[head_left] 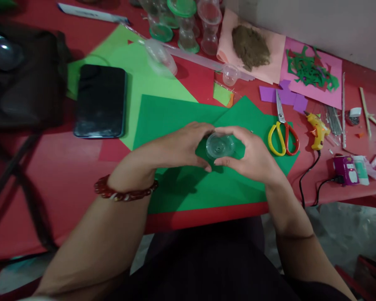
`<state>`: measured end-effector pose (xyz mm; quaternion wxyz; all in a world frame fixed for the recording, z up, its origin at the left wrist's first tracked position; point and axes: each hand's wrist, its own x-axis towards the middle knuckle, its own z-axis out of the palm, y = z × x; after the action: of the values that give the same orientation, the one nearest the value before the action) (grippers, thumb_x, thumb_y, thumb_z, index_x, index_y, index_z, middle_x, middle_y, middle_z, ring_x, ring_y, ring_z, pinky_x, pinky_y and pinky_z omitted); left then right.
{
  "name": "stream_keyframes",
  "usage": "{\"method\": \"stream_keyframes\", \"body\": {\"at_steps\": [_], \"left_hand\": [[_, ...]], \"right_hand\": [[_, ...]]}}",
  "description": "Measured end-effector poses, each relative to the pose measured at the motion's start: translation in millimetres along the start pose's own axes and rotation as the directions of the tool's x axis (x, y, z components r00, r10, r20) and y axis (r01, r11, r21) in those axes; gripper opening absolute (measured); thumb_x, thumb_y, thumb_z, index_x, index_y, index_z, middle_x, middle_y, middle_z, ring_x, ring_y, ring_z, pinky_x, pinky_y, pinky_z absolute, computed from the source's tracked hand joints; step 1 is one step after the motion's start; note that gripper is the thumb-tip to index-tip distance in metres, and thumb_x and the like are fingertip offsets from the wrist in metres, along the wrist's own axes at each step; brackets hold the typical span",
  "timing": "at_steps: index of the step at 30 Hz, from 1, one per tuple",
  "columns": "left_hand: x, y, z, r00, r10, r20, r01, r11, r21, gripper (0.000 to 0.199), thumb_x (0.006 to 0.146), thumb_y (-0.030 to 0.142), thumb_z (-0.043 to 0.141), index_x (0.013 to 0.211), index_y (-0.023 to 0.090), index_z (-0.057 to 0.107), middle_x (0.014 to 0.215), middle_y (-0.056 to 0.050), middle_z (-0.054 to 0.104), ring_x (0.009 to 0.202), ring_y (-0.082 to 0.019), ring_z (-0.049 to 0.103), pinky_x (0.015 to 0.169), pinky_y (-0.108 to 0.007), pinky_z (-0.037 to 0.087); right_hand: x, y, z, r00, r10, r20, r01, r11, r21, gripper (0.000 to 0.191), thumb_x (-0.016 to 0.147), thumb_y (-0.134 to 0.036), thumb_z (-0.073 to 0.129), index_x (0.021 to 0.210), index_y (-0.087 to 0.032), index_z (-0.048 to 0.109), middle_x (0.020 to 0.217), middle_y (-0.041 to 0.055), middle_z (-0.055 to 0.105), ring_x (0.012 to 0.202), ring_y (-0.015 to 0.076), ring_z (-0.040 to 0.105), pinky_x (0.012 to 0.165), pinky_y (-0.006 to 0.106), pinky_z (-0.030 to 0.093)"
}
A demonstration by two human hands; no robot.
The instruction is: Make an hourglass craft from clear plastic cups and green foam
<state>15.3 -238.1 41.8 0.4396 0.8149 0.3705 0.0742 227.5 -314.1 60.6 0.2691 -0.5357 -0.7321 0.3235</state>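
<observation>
1. 1 clear cup point(220, 146) is over green paper point(175, 194).
2. Left hand point(188, 144) and right hand point(253, 156) curve around it; I can't tell whether they grip.
3. Right: 1 pair of scissors point(280, 113), 1 yellow glue gun point(318, 130).
4. Beyond: 1 purple box point(345, 169), markings too small to read.

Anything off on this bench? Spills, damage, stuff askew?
Only the glue gun: its cord appears to loop over the near edge of the table, so it might snag. The brown heap sits on a sheet, not spilled. The cup shows no visible damage.
</observation>
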Motion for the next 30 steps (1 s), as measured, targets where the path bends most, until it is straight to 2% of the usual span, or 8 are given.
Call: {"method": "stream_keyframes", "body": {"at_steps": [4,7,11,15,17,21,30], "left_hand": [[2,-3,5.2,0.995,0.097,-0.019,-0.095,0.992,0.081,0.05,0.072,0.045,0.083,0.114,0.021,0.069,0.116,-0.005,0.07,0.112,-0.026,0.064,0.096,-0.036,0.055],[-2,-4,-4.0,0.997,0.077,-0.009,-0.077,0.997,0.024,0.051,0.076,0.042,0.08,0.122,0.021,0.067,0.114,-0.001,0.073,0.104,-0.021,0.066,0.089,-0.029,0.055],[-6,-1,-17.2,0.999,0.041,-0.01,-0.043,0.984,-0.171,0.054,0.074,0.046,0.081,0.121,0.022,0.068,0.122,-0.005,0.075,0.106,-0.022,0.069,0.095,-0.036,0.057],[-3,7,-11.0,0.993,0.009,-0.117,-0.049,0.936,-0.348,0.038,0.081,0.048,0.071,0.108,0.021,0.068,0.114,-0.008,0.075,0.102,-0.024,0.07,0.089,-0.039,0.058],[0,13,-3.3,0.988,-0.01,-0.151,-0.048,0.925,-0.377,0.033,0.082,0.048,0.07,0.101,0.021,0.066,0.106,-0.007,0.074,0.1,-0.023,0.07,0.086,-0.038,0.058],[4,19,7.1,0.987,-0.056,-0.149,-0.013,0.905,-0.425,0.026,0.082,0.042,0.069,0.096,0.022,0.063,0.094,-0.005,0.071,0.093,-0.022,0.069,0.08,-0.035,0.056],[4,18,2.7,0.996,-0.036,-0.082,-0.006,0.885,-0.465,0.027,0.083,0.046,0.066,0.096,0.023,0.063,0.093,-0.004,0.069,0.092,-0.02,0.067,0.079,-0.034,0.053]], "right_hand": [[0,2,1,1.0,0.002,-0.008,-0.003,1.0,-0.023,0.055,0.081,-0.046,0.089,0.129,-0.027,0.07,0.135,0.0076,0.076,0.131,0.0316,0.069,0.115,0.052,0.052],[0,4,1,1.0,0.001,-0.017,-0.001,0.999,-0.033,0.058,0.08,-0.045,0.091,0.13,-0.027,0.07,0.136,0.0075,0.076,0.13,0.0312,0.069,0.115,0.052,0.052],[0,3,1,1.0,0.003,-0.015,-0.004,0.998,-0.063,0.057,0.081,-0.048,0.089,0.131,-0.027,0.07,0.134,0.0078,0.077,0.128,0.0318,0.07,0.113,0.053,0.053],[-1,3,2,0.999,0.006,-0.034,-0.009,0.997,-0.076,0.06,0.078,-0.046,0.092,0.131,-0.027,0.07,0.136,0.0086,0.076,0.13,0.0336,0.069,0.114,0.056,0.052],[-1,3,3,0.999,0.007,-0.046,-0.011,0.997,-0.079,0.061,0.077,-0.045,0.092,0.131,-0.027,0.07,0.137,0.0084,0.075,0.131,0.0334,0.068,0.115,0.056,0.051],[-1,5,4,0.999,0.005,-0.049,-0.009,0.996,-0.085,0.061,0.077,-0.044,0.093,0.132,-0.026,0.07,0.139,0.0093,0.075,0.132,0.0335,0.068,0.116,0.057,0.052],[-1,3,4,0.999,0.006,-0.045,-0.01,0.997,-0.075,0.061,0.078,-0.044,0.092,0.132,-0.027,0.07,0.141,0.009,0.074,0.131,0.0331,0.069,0.117,0.056,0.052]]}}
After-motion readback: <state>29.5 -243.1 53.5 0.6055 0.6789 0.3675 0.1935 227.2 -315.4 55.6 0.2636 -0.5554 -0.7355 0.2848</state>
